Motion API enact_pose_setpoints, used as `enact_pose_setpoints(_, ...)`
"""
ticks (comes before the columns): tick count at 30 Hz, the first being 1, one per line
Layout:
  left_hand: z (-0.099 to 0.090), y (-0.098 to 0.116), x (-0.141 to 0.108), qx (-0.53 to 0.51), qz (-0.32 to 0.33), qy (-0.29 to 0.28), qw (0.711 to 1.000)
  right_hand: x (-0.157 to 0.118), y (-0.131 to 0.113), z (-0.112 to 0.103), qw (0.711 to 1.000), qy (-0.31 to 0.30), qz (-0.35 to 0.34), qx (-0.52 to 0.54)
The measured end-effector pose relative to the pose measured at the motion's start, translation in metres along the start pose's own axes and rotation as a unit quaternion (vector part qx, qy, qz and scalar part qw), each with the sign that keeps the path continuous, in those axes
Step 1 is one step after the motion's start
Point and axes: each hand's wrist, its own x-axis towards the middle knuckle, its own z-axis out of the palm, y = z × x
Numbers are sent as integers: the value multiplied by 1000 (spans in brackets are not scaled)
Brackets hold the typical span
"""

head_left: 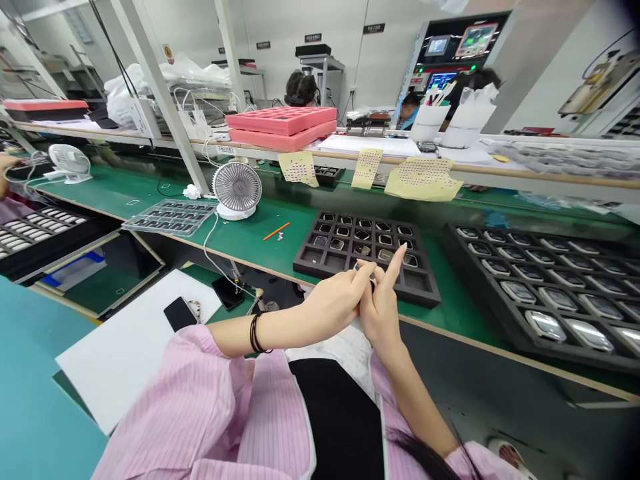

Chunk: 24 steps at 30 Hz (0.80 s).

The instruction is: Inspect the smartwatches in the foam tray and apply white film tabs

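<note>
My left hand (pixel 333 300) and my right hand (pixel 383 303) meet just in front of a black foam tray (pixel 320 252). Between their fingertips is a small square case (pixel 364 270), partly hidden, with a silvery edge and a dark part. My right index finger points up and away. The tray's compartments hold several similar small square cases, and some near my hands are hidden. To the right lies a larger black tray (pixel 505 327) with rows of glossy, rounded-rectangular glass-faced pieces.
A green workbench (pixel 260 233) holds a white fan (pixel 237 190), a clear plastic tray (pixel 170 217) and an orange pen (pixel 277 231). A phone (pixel 180 314) lies on a white sheet (pixel 125 347) at left. Pink foam trays (pixel 280 127) stand on the shelf beyond, and a co-worker (pixel 301 90) sits behind.
</note>
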Motion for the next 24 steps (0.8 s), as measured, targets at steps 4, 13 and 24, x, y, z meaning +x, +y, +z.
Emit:
enact_pose_setpoints(4, -1, 3, -9, -8, -16, 0, 1000, -14, -5, 0, 997, 14, -21, -67)
enact_pose_setpoints(13, 6, -21, -8, -42, 44, 35, 998, -26, 0, 3, 981, -15, -109, -161)
enact_pose_setpoints(24, -13, -56, 19, -130, 179, 59, 973, 35, 22, -27, 865, -303, 201, 345)
